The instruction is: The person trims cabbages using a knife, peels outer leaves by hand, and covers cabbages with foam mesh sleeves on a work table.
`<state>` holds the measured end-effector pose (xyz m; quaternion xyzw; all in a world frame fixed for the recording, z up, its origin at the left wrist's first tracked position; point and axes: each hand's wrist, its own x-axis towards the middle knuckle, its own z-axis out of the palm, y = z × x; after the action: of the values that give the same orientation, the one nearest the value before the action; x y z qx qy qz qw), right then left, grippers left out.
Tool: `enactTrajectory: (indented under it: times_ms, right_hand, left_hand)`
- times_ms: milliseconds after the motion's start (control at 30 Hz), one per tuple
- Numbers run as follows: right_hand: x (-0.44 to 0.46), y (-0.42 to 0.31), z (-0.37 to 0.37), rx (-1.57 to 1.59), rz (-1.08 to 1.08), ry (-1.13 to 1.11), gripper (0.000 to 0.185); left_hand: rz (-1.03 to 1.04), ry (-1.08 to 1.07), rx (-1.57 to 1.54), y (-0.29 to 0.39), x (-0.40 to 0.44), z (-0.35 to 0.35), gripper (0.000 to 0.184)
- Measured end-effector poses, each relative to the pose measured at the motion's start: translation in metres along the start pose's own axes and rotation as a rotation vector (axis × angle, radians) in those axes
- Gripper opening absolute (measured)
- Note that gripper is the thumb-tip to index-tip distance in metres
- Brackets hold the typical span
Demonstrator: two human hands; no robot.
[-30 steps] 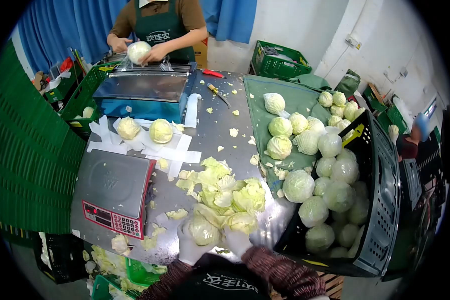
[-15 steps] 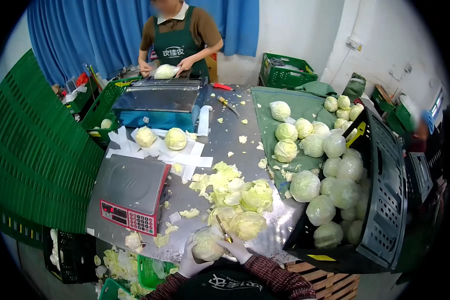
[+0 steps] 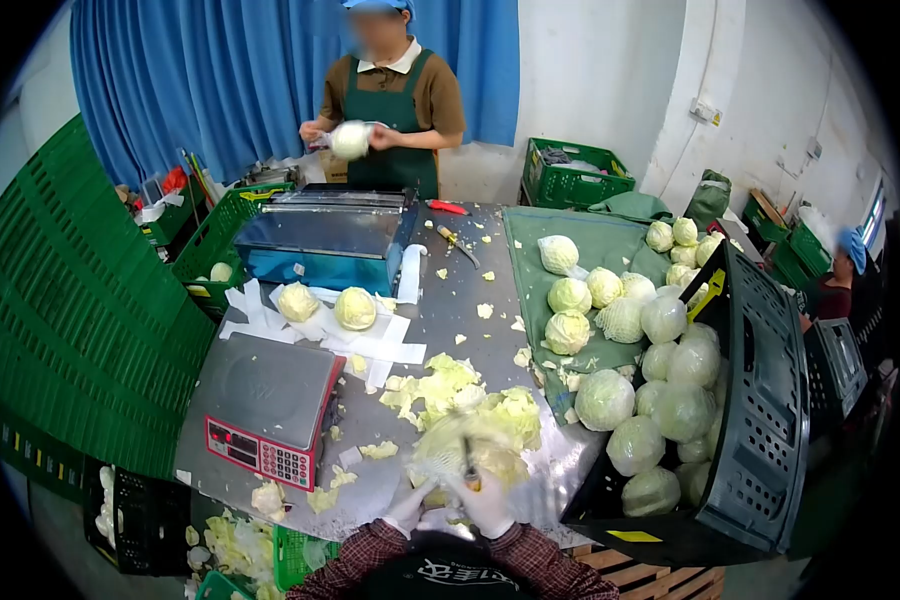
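Both my hands wear white gloves at the near table edge. My right hand [image 3: 487, 505] is closed round the handle of a small knife [image 3: 470, 458], its blade pointing away from me and blurred. My left hand [image 3: 408, 510] is closed on a white mesh net [image 3: 440, 464], smeared by motion. A pale cabbage lies low between the hands, mostly hidden by them. Just beyond is a pile of loose cabbage leaves [image 3: 450, 385]. A digital scale [image 3: 280, 390] with a red front stands to the left.
Two cabbages [image 3: 355, 308] sit on white paper by a blue wrapping machine [image 3: 320, 240]. At right, a black crate [image 3: 760, 400] holds wrapped cabbages; more lie on green cloth [image 3: 530, 240]. Across the table, a co-worker [image 3: 395, 110] holds a wrapped cabbage. A hooked knife [image 3: 457, 243] lies near the machine.
My hands have moved slightly apart and the netted cabbage is no longer plainly visible; white mesh now blurs above my left hand. The co-worker has lifted a cabbage off the machine. The view has tilted up.
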<state>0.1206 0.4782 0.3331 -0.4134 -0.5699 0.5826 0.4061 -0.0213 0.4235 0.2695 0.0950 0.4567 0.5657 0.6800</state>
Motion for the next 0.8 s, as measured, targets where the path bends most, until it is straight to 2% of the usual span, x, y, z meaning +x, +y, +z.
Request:
enactTrajectory:
  times_ms: [33, 100, 167, 233, 300, 333, 400, 433, 500, 533, 567, 600, 633, 700, 767, 800]
  right_hand:
    - [0.005, -0.013, -0.004, 0.002, -0.006, 0.001, 0.017]
    - [0.010, -0.042, -0.011, 0.658, 0.581, -0.066, 0.019]
    - [0.013, -0.040, -0.015, 0.749, 0.614, -0.064, 0.024]
    - [0.011, -0.032, -0.016, 1.142, 0.671, -0.163, 0.026]
    - [0.012, -0.045, -0.019, 1.170, 0.752, -0.184, 0.029]
    - [0.014, -0.059, -0.019, 1.220, 0.772, -0.201, 0.028]
    - [0.012, -0.071, -0.025, 1.391, 0.756, -0.260, 0.025]
    - [0.013, -0.081, -0.029, 1.406, 0.750, -0.262, 0.025]
    - [0.020, -0.104, -0.040, 1.037, 0.708, 0.069, 0.029]
    - [0.022, -0.100, -0.047, 1.046, 0.698, 0.073, 0.029]
    - [0.026, -0.093, -0.055, 1.099, 0.636, 0.048, 0.031]
    - [0.028, -0.085, -0.060, 1.148, 0.578, 0.023, 0.033]
    - [0.028, -0.073, -0.062, 1.149, 0.575, 0.025, 0.033]
    - [0.030, -0.052, -0.063, 1.145, 0.536, -0.117, 0.035]
    - [0.031, -0.046, -0.064, 1.157, 0.546, -0.100, 0.032]
    - [0.031, -0.044, -0.065, 1.107, 0.555, 0.001, 0.033]
  left_hand:
    - [0.005, -0.003, 0.003, 0.003, 0.003, 0.000, 0.053]
    - [0.004, -0.067, -0.026, 0.006, 0.006, -0.003, 0.060]
    - [0.041, -0.129, -0.030, 0.007, 0.010, -0.009, 0.065]
    - [0.079, -0.185, -0.033, 0.013, 0.012, -0.007, 0.071]
    - [0.093, -0.301, -0.136, 0.016, 0.010, -0.002, 0.084]
    - [0.095, -0.296, -0.131, 0.017, 0.004, 0.004, 0.084]
    - [0.105, -0.456, -0.308, 0.021, -0.005, 0.014, 0.088]
    - [0.101, -0.454, -0.293, 0.019, -0.006, 0.014, 0.088]
    - [0.094, -0.322, -0.376, 0.012, -0.008, 0.010, 0.088]
    - [0.338, -0.394, 0.107, 0.018, -0.006, 0.011, 0.082]
    - [0.619, -0.369, 0.556, 0.024, -0.004, 0.012, 0.077]
    - [0.755, -0.340, 0.730, 0.026, -0.006, 0.013, 0.076]
    - [0.742, -0.341, 0.718, 0.026, -0.006, 0.012, 0.076]
    - [0.664, -0.357, 0.633, 0.024, -0.004, 0.012, 0.075]
    - [0.513, -0.363, 0.440, 0.022, -0.004, 0.011, 0.074]
    - [0.444, -0.358, 0.329, 0.025, -0.006, 0.011, 0.074]
